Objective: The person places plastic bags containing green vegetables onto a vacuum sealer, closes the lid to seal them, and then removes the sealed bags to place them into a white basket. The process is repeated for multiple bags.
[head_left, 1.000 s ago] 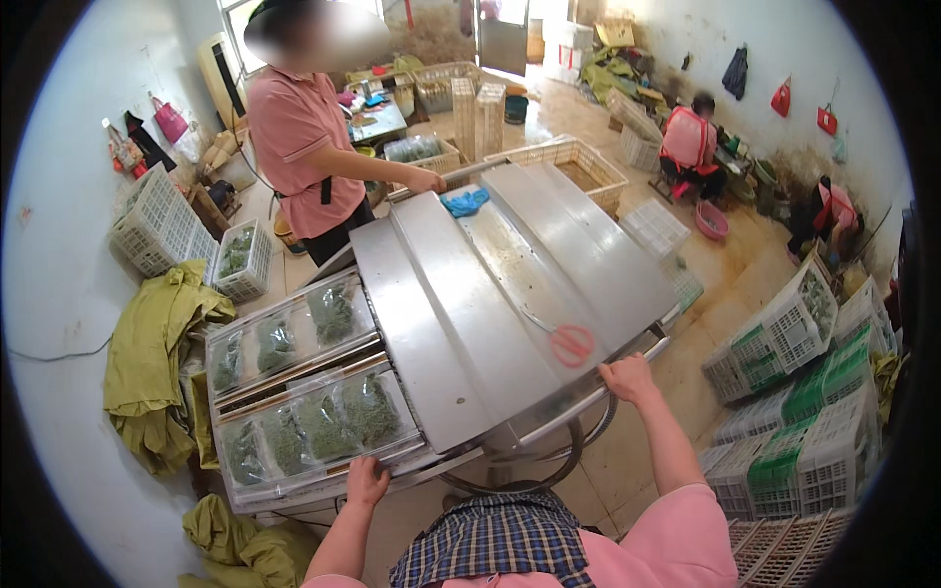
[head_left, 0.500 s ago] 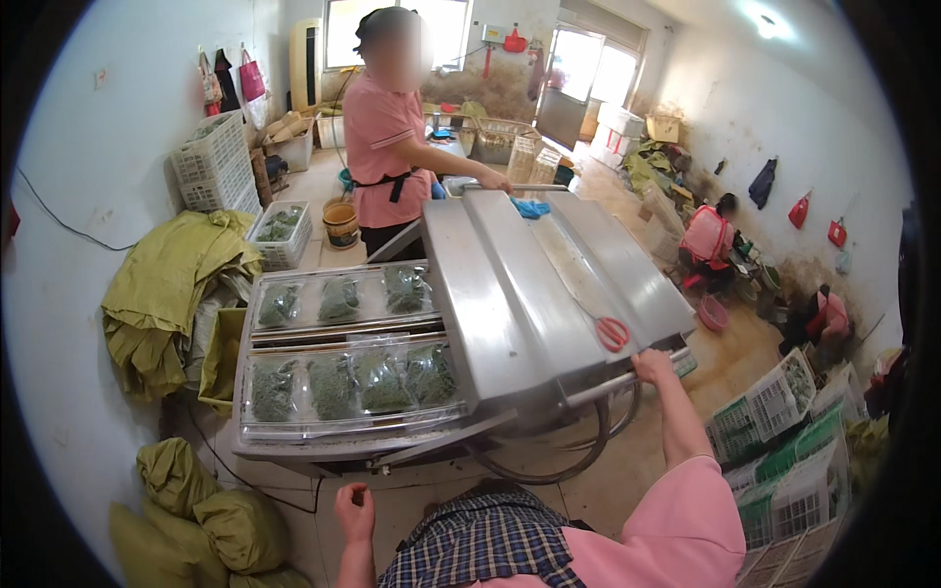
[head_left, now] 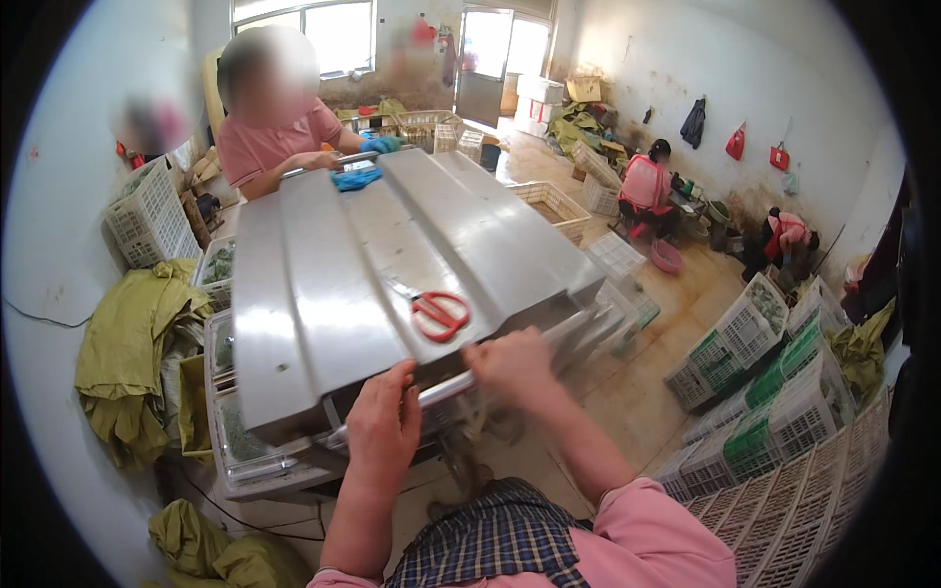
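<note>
A broad ridged steel lid (head_left: 304, 284) lies slanted in front of me, part of a metal packing machine. My left hand (head_left: 380, 421) is closed round the rail (head_left: 441, 390) along the lid's near edge. To its right, my right hand (head_left: 515, 365) is also closed on this rail, its fingertips close to the scissors. The red-handled scissors (head_left: 439, 316) lie on top of the lid. A crumpled blue glove or cloth (head_left: 356, 179) rests near the far edge. Bags of green leafy stuff (head_left: 240, 431) show beneath the lid's left side, mostly hidden by it.
A co-worker in pink (head_left: 279, 147) holds the lid's far rail. Green sacks (head_left: 137, 353) and a stacked white crate (head_left: 152, 216) stand left. Plastic crates (head_left: 730, 343) line the right. Two people crouch by the right wall near a pink basin (head_left: 667, 257).
The lid has moved left over the bagged greens, and the scissors went with it. My left hand has come up to the rail. My right hand has moved left, and the co-worker has shifted left.
</note>
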### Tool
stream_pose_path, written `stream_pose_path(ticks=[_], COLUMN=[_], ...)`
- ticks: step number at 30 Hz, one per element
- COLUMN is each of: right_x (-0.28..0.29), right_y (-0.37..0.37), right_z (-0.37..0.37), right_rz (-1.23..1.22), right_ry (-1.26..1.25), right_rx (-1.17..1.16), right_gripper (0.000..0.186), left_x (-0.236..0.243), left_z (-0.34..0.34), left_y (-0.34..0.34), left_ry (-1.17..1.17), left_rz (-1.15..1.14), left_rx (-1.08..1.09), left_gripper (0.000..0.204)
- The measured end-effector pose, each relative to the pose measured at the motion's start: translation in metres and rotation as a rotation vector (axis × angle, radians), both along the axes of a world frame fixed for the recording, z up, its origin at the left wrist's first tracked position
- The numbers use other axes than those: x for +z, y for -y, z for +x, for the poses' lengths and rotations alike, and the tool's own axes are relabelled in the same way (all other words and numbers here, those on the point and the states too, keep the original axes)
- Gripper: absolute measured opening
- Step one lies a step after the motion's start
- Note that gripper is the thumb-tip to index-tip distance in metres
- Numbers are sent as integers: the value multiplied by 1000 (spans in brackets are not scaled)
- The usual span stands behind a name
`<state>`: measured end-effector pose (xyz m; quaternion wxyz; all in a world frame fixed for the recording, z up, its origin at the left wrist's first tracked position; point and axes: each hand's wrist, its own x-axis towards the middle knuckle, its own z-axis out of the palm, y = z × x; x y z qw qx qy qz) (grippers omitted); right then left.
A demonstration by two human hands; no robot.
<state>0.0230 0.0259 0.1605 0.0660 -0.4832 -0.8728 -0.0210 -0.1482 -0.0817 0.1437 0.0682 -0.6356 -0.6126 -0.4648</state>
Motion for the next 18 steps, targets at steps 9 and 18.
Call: stream_pose_path(ticks=[9,18], right_x=[-77,-229], right_y=[7,45], right_z=[-79,-138], right_rz=[-458,-683], right_ry=[191,-38], right_rx=[666,697], right_gripper=[29,17], left_x=[-90,-234], left_z=[-133,-194], left_y=[96,113], left_ry=[80,-3], left_rz=[-486,-389], left_rx=[634,878], left_gripper=[53,50])
